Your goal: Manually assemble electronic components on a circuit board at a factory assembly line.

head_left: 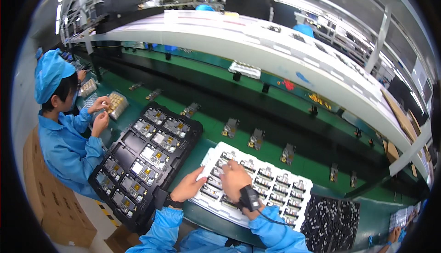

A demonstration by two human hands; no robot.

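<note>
A white moulded tray (pixel 271 172) lies tilted before me, its pockets filled with rows of small metallic parts. My left hand (pixel 187 187) grips the tray's left edge, thumb and fingertips at the rim. Over the tray's upper left pockets is my right hand (pixel 236 179), with its fingers bent down and drawn together. Whatever is between those fingertips is hidden by the hand. To the left of the white tray, a black tray (pixel 146 149) holds several circuit board assemblies (pixel 154 155), and two of its pockets show bare black.
Beyond the trays, circuit board assemblies (pixel 256 138) lie spaced along a green conveyor belt (pixel 211 126). A long white shelf (pixel 275 46) runs above. Black bins of small parts (pixel 333 221) sit right. A co-worker in blue (pixel 69 129) handles parts at left; another person's hand (pixel 394 235) shows far right.
</note>
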